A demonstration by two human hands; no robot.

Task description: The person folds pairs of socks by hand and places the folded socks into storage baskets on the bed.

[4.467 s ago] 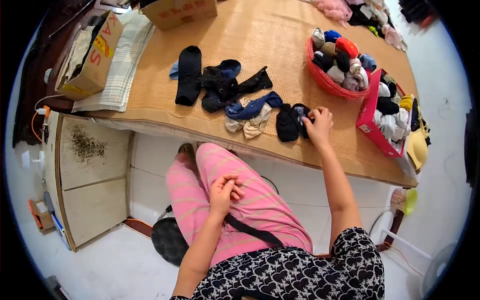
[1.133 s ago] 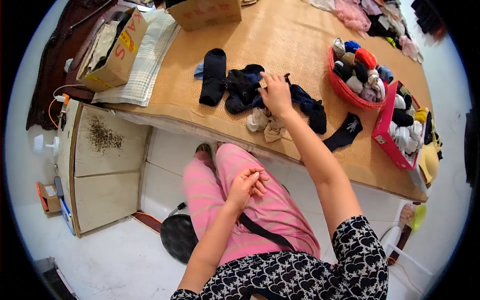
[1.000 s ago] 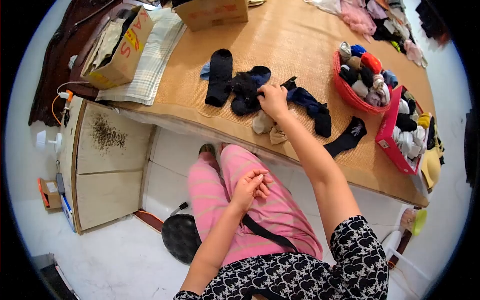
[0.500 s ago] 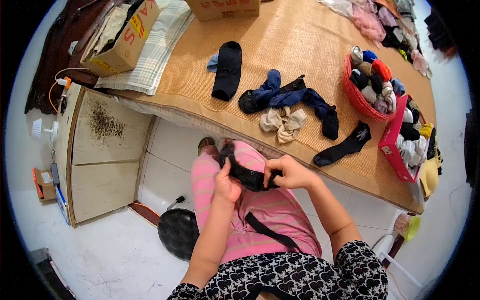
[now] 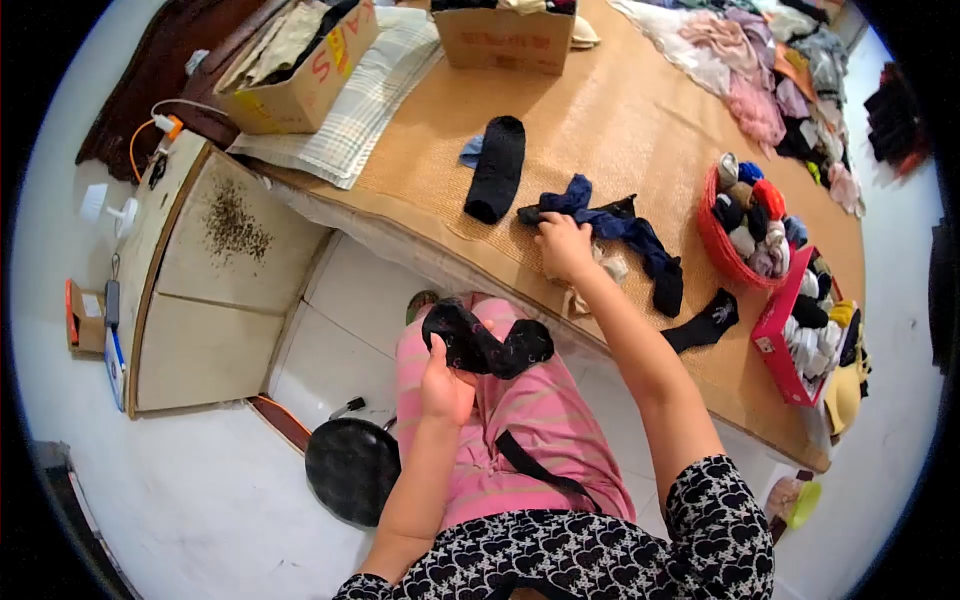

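Black sock point(image 5: 480, 350) in left hand point(image 5: 450, 390), right hand point(image 5: 565, 248) hiding socks point(image 5: 612, 264), grip unclear, red basket point(image 5: 724, 252)

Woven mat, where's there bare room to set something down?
Widest between the middle cardboard box and red basket; a smaller patch separates the plaid cloth from the light-blue item. It's crowded around the right hand, among the socks.

Red "S" point(image 5: 320, 67) on left carton point(image 5: 285, 112), unreadable print point(image 5: 505, 44) on middle carton point(image 5: 545, 52).
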